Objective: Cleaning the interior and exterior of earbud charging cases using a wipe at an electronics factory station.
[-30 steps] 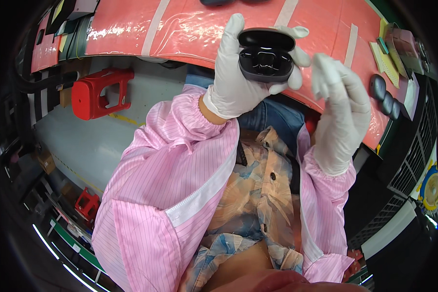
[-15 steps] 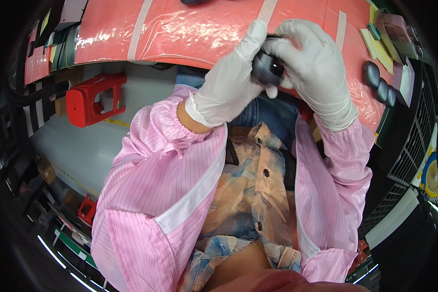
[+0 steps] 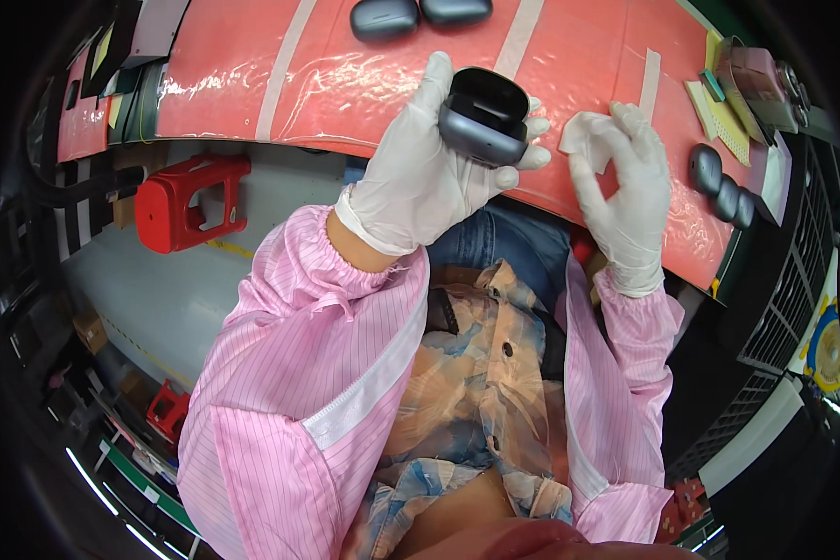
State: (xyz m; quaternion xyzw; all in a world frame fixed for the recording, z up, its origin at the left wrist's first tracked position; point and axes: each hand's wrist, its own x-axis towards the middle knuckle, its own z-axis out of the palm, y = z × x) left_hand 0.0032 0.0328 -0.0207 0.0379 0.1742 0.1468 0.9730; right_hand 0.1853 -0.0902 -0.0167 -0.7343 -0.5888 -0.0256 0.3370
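Note:
An earbud charging case (image 3: 481,137), dark blue-grey and glossy, lies in my gloved left hand (image 3: 420,168) with its lid raised and its black inside showing. My left thumb runs up one side of it, and fingertips show at the other side. Over the table to its right is my gloved right hand (image 3: 623,182), apart from the case. The thumb and forefinger curl into a ring against a white, soft-looking shape (image 3: 585,133); I cannot tell whether this is a cloth or part of the glove.
Two closed dark cases (image 3: 385,19) sit at the table's far side. Several dark rounded cases (image 3: 707,170) line the right edge, near yellow paper pads (image 3: 719,110) and a pinkish container (image 3: 756,73). The red-covered table (image 3: 364,93) carries pale tape strips. A red stool (image 3: 170,207) stands left.
My right hand has come off the case and moved right and nearer. My left hand has shifted left, and the case now shows its raised lid. Two cases have come into view.

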